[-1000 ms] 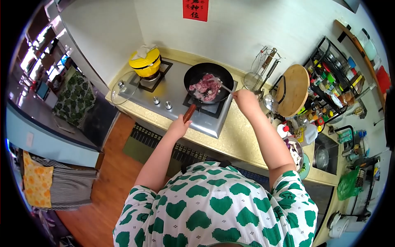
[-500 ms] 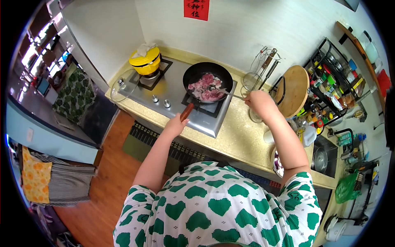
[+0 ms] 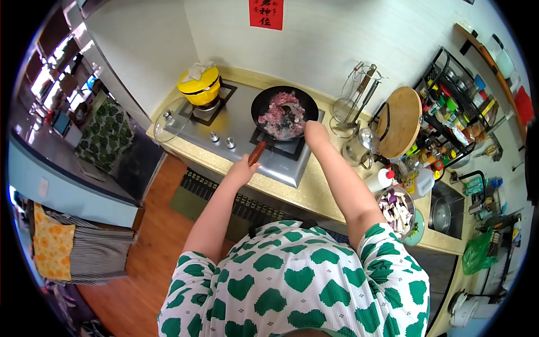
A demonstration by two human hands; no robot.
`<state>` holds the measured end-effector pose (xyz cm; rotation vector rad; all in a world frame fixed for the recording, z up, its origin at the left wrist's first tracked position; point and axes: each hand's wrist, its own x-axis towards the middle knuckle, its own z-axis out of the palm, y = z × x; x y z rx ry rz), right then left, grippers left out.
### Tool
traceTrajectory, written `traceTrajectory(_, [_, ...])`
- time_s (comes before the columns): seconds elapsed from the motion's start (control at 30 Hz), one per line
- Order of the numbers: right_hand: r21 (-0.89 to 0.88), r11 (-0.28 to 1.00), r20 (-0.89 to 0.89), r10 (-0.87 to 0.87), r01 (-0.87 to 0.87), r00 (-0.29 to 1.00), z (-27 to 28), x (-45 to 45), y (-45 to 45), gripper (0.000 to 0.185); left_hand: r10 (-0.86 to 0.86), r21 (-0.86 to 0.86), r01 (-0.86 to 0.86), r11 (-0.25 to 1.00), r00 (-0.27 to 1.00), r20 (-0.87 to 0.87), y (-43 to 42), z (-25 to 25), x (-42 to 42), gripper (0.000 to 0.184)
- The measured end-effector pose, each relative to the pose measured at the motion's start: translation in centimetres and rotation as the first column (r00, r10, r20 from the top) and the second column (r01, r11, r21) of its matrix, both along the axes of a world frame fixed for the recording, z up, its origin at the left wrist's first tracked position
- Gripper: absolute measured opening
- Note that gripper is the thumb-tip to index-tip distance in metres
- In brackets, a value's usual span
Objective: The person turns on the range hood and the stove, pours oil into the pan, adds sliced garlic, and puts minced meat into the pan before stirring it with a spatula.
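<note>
A black frying pan [image 3: 259, 100] sits on the right burner, with loose pink minced meat [image 3: 273, 117] spread over its bottom. My left hand [image 3: 243, 169] is closed around the pan's reddish-brown handle [image 3: 257, 151] at the counter's front edge. At the pan's right rim, my right hand [image 3: 316, 135] grips a metal spatula [image 3: 294, 108]. The spatula's head is down among the meat; its handle is mostly hidden by the hand.
A yellow pot [image 3: 200, 87] with a cloth on top stands on the left burner, beside a glass lid [image 3: 168, 121]. To the right are a metal pitcher [image 3: 355, 151], a round wooden board [image 3: 402, 123], a white bottle [image 3: 379, 180] and a bowl of cut eggplant [image 3: 397, 213].
My right hand has moved left and forward to the pan's rim, carrying the spatula deeper into the meat. The meat is more broken up and spread. My left hand stays on the handle.
</note>
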<state>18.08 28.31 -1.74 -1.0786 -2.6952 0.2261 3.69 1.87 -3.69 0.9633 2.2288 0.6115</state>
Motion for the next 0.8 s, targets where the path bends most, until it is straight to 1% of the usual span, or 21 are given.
traceTrajectory(0.03, [-0.007,1.0,-0.024,0.001,-0.001,1.0,-0.1,-0.1,-0.5,0.021,0.003,0.003,-0.003,1.0,1.0,0.007,0.0,0.0,0.1,0.049])
traceTrajectory(0.13, [-0.072,0.98,0.002,0.187,-0.186,0.982,0.4,0.0,-1.1,0.019,0.009,0.003,-0.009,1.0,1.0,-0.017,0.1,-0.2,0.2,0.046])
traceTrajectory(0.17, [0.005,0.975,0.026,0.223,-0.223,0.975,0.4,0.6,-1.7,0.017,0.014,0.002,-0.014,1.0,0.999,-0.032,0.0,-0.5,0.1,0.045])
traceTrajectory(0.27, [-0.028,0.959,0.113,0.285,-0.283,0.952,5.3,2.9,-3.6,0.017,-0.001,-0.004,0.001,1.0,0.999,-0.039,-0.3,-1.1,-0.4,0.045])
traceTrajectory(0.37, [0.018,0.95,0.277,0.294,-0.311,0.915,9.5,4.5,-2.9,0.016,-0.01,-0.009,0.01,1.0,0.998,-0.058,-0.7,-0.2,-0.1,0.046])
traceTrajectory(0.4, [-0.01,0.966,0.307,0.248,-0.257,0.919,10.7,4.9,-2.4,0.015,-0.004,-0.015,0.003,1.0,0.999,-0.052,-0.7,0.1,0.0,0.046])
traceTrajectory(0.47, [0.006,0.967,0.354,0.236,-0.254,0.905,13.9,6.4,-1.8,0.014,0.01,-0.028,-0.011,1.0,0.999,-0.04,-0.7,0.4,0.2,0.046])
traceTrajectory(0.53, [-0.057,0.971,0.33,0.24,-0.234,0.913,16.5,7.7,-1.2,0.014,0.006,-0.015,-0.007,1.0,0.999,-0.046,-0.8,0.1,0.1,0.046])
traceTrajectory(0.57, [-0.077,0.977,0.404,0.212,-0.198,0.89,18.2,7.9,-1.6,0.013,0.006,-0.007,-0.006,1.0,0.999,-0.05,-0.8,-0.1,0.1,0.046])
traceTrajectory(0.67, [-0.085,0.965,0.395,0.261,-0.248,0.881,16.5,8.2,-1.5,0.015,0.012,-0.013,-0.012,1.0,0.999,-0.046,-0.8,-0.2,0.1,0.046])
traceTrajectory(0.7, [-0.047,0.979,0.417,0.2,-0.199,0.887,13.6,7.6,-1.1,0.017,0.007,-0.013,-0.008,1.0,0.999,-0.044,-0.8,-0.2,0.0,0.046])
traceTrajectory(0.73, [-0.038,0.968,0.356,0.245,-0.248,0.902,12.6,7.3,-1.5,0.02,0.002,-0.012,-0.002,1.0,0.999,-0.044,-0.8,-0.3,0.0,0.046])
traceTrajectory(0.8, [-0.017,0.984,0.253,0.174,-0.175,0.952,10.4,5.8,-2.8,0.019,0.002,-0.007,-0.002,1.0,0.999,-0.038,-0.7,0.0,0.2,0.046])
